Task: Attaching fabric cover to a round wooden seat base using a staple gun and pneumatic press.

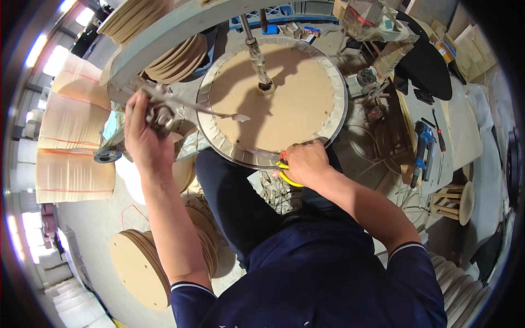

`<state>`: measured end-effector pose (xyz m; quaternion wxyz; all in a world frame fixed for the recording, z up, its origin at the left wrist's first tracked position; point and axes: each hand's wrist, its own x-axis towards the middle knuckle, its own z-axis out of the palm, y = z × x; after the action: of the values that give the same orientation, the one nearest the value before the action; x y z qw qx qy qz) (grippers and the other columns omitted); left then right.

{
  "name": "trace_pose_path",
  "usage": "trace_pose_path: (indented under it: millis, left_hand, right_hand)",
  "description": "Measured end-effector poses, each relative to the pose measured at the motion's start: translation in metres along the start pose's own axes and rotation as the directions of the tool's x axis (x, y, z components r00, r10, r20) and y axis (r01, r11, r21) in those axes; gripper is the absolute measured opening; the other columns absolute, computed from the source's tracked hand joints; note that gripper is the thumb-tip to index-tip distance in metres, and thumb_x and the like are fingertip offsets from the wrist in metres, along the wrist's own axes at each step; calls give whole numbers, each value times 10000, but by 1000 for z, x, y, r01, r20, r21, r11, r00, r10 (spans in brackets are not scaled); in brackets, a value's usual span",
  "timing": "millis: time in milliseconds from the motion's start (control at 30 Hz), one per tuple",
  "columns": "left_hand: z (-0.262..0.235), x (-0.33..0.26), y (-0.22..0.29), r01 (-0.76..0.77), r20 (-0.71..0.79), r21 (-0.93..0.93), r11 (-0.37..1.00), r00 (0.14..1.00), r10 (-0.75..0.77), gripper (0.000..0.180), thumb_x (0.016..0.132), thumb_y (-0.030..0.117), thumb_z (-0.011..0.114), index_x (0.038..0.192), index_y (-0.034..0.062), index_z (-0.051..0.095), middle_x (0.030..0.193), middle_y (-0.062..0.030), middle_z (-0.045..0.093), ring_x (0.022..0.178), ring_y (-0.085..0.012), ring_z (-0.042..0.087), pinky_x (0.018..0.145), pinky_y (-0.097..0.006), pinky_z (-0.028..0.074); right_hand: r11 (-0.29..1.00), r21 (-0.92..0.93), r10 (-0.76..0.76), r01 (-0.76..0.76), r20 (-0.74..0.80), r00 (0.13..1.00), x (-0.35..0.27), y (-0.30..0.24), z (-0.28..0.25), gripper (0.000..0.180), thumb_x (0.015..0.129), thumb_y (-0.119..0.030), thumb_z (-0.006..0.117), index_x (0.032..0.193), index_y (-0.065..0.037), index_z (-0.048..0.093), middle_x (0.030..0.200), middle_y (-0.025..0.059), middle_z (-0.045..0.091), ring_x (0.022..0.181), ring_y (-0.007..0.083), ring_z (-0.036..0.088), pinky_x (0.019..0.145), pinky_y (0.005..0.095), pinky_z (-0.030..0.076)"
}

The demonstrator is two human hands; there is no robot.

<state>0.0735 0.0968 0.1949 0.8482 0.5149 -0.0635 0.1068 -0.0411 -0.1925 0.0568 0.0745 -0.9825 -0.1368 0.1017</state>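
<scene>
A round tan board [295, 117] lies in front of me, its rim wrapped by pleated pale material [338, 104]. At its near edge my right hand [307, 164] is closed round a yellow-handled hand tool [290, 179] with some red on it; its working end is hidden. My left hand [147, 136] is raised at the left of the board, fingers curled on a crumpled greyish strip [188, 104], blurred by motion. The strip trails over the board to a pale tip. A metal rod [252, 46] comes down on the board's middle.
A grey machine beam [158, 41] crosses the upper left. Stacked tan discs [139, 268] stand on the floor at lower left. At right, a bench [443, 156] bears a blue power tool [422, 147] and a screwdriver [440, 134]. A wooden stool [462, 202] is near it.
</scene>
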Motion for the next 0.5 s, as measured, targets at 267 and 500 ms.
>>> trace_pose_path:
  millis: [267, 500]
  left_hand:
    - [-82, -65, 11, -36, -455, 326, 945, 870, 190, 254, 1086, 197, 659, 1293, 51, 669, 1043, -26, 656, 919, -109, 621, 772, -268, 501]
    - [-196, -155, -69, 411, -559, 628, 661, 829, 16, 605, 1045, 172, 703, 1567, -31, 470, 1354, -116, 621, 1149, -187, 606, 1020, -335, 491]
  right_hand:
    - [986, 163, 34, -32, -10, 999, -43, 19, 11, 644, 916, -710, 685, 984, -74, 757, 856, 126, 769, 801, 326, 757, 782, 470, 508]
    - [980, 195, 82, -45, -182, 980, -72, 32, 20, 607, 863, -667, 780, 858, -67, 694, 730, 143, 717, 671, 361, 711, 679, 473, 538]
